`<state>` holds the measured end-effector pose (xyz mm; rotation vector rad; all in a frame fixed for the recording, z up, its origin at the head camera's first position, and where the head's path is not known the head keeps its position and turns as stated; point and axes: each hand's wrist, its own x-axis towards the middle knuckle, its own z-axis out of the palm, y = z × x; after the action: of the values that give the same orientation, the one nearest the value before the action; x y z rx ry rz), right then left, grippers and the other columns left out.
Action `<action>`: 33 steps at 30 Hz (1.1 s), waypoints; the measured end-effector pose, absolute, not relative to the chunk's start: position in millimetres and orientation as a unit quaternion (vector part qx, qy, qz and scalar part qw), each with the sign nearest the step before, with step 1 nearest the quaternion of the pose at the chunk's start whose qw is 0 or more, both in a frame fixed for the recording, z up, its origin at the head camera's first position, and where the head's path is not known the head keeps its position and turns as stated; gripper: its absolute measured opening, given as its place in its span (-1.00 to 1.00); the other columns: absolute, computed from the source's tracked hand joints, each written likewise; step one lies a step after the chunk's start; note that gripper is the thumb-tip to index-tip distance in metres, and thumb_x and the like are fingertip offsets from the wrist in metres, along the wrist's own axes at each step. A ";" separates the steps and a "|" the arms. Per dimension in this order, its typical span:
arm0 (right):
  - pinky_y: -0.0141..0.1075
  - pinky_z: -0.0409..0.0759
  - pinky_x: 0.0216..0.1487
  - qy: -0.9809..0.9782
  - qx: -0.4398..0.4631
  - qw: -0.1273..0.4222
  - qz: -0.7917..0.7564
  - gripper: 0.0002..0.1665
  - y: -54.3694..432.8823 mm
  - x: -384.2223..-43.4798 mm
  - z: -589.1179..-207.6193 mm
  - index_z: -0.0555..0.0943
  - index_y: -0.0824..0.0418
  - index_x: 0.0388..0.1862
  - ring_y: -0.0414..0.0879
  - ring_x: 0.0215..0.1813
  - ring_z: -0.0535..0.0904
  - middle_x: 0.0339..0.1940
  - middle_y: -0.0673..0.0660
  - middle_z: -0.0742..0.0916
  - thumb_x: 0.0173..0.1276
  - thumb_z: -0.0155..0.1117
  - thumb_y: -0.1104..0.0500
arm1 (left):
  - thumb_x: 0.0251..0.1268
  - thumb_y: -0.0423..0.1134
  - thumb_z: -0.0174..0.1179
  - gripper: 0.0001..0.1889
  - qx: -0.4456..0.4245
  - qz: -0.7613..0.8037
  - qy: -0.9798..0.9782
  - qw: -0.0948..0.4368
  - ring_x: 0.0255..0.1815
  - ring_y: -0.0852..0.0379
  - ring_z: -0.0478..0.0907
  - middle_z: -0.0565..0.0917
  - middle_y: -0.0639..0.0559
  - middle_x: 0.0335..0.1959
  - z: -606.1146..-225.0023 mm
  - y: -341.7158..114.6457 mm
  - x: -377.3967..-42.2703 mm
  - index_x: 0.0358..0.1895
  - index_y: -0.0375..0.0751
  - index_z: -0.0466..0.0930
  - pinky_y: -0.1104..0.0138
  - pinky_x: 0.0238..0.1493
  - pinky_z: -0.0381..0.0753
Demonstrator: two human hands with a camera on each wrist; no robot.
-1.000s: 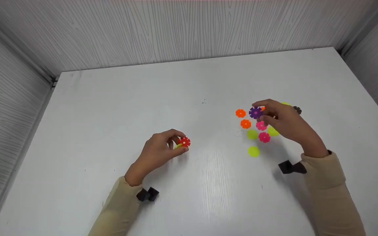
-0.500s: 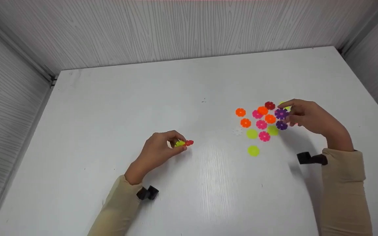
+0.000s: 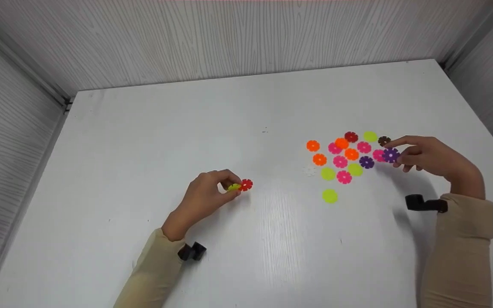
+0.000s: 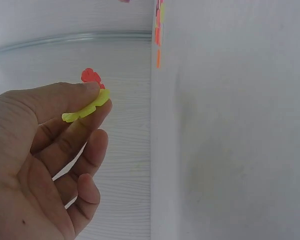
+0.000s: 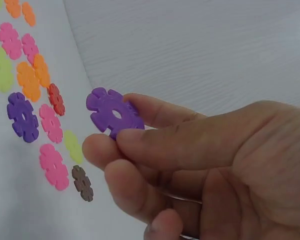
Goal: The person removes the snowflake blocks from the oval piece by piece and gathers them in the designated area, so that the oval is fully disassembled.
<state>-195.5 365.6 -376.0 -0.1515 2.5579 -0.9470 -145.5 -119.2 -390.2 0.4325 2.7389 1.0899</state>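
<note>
My left hand (image 3: 206, 196) pinches a yellow snowflake disc (image 4: 92, 105) between thumb and index finger. A red snowflake disc (image 3: 247, 185) joins onto it and sticks out past the fingertips. At the right, my right hand (image 3: 432, 158) holds a purple snowflake disc (image 5: 110, 112) by its edge, thumb against fingers. That disc is raised over the table and overlaps a pink disc (image 3: 378, 155) in the head view. A brown disc (image 5: 83, 183) lies close by the right index fingertip, and a second purple disc (image 3: 366, 162) lies to the left.
Several loose discs in orange, pink, yellow-green and dark red spread over the right part of the white table (image 3: 186, 128). One yellow-green disc (image 3: 330, 196) lies nearest the front, and pale white discs (image 3: 310, 171) sit at the left edge. Wood-grain panels (image 3: 246, 38) border the table.
My right hand has moved right across the loose discs with the purple disc, uncovering those beneath. The left hand stays in place while its red disc tilts edge-on, then faces up again.
</note>
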 end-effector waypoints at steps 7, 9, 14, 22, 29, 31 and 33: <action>-0.31 0.56 -0.26 0.916 -0.038 0.232 -0.325 -0.52 376.3 -197.5 -387.6 0.41 0.21 0.33 -0.14 -0.28 0.62 -0.23 0.07 0.74 0.44 0.10 0.19 | 0.17 -0.28 0.32 -0.86 0.152 0.362 0.917 0.076 -0.23 0.16 0.53 0.71 0.16 -0.31 -392.5 -119.8 -147.1 -0.19 -0.05 0.70 0.32 -0.21 0.45; -0.31 0.57 -0.25 0.915 -0.036 0.239 -0.323 -0.51 377.0 -198.5 -390.2 0.43 0.21 0.32 -0.15 -0.28 0.62 -0.23 0.05 0.74 0.43 0.13 0.17 | 0.17 -0.29 0.32 -0.86 0.155 0.362 0.916 0.074 -0.24 0.17 0.52 0.71 0.16 -0.31 -393.2 -120.0 -147.5 -0.20 -0.06 0.71 0.31 -0.21 0.46; -0.31 0.57 -0.23 0.911 -0.027 0.257 -0.322 -0.50 376.7 -201.8 -395.7 0.43 0.22 0.32 -0.17 -0.26 0.59 -0.23 0.04 0.72 0.42 0.14 0.16 | 0.17 -0.29 0.33 -0.87 0.158 0.362 0.916 0.074 -0.25 0.18 0.52 0.72 0.16 -0.29 -393.7 -119.7 -147.5 -0.21 -0.05 0.71 0.32 -0.23 0.47; -0.29 0.50 -0.29 0.902 -0.008 0.285 -0.325 -0.50 374.6 -206.2 -405.1 0.45 0.18 0.31 -0.12 -0.33 0.50 -0.30 0.00 0.75 0.40 0.11 0.15 | 0.16 -0.31 0.33 -0.88 0.165 0.360 0.916 0.070 -0.26 0.19 0.52 0.71 0.18 -0.31 -395.3 -119.2 -146.7 -0.25 -0.01 0.72 0.32 -0.23 0.47; -0.32 0.50 -0.31 0.896 -0.009 0.290 -0.338 -0.53 374.8 -204.2 -406.7 0.48 0.17 0.28 -0.15 -0.39 0.49 -0.35 0.00 0.74 0.40 0.11 0.16 | 0.17 -0.29 0.33 -0.88 0.162 0.362 0.915 0.076 -0.25 0.20 0.52 0.70 0.20 -0.31 -396.5 -119.0 -147.0 -0.24 0.00 0.72 0.31 -0.21 0.48; -0.32 0.51 -0.31 0.895 -0.011 0.291 -0.338 -0.52 374.7 -203.8 -406.3 0.48 0.16 0.29 -0.14 -0.39 0.51 -0.35 0.00 0.74 0.40 0.13 0.14 | 0.17 -0.28 0.34 -0.88 0.162 0.361 0.915 0.076 -0.25 0.20 0.52 0.70 0.20 -0.31 -396.4 -118.8 -147.0 -0.24 0.00 0.71 0.31 -0.20 0.49; -0.32 0.50 -0.31 0.895 -0.010 0.290 -0.340 -0.51 374.9 -203.3 -405.0 0.47 0.16 0.30 -0.14 -0.40 0.52 -0.35 0.01 0.74 0.41 0.13 0.12 | 0.16 -0.28 0.34 -0.88 0.162 0.360 0.916 0.076 -0.25 0.20 0.52 0.71 0.20 -0.30 -396.7 -118.5 -147.2 -0.23 0.00 0.72 0.31 -0.20 0.49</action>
<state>-203.3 374.9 -405.0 -0.0269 2.3860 -0.9060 -147.2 -118.5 -396.7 0.4842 2.7447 1.0791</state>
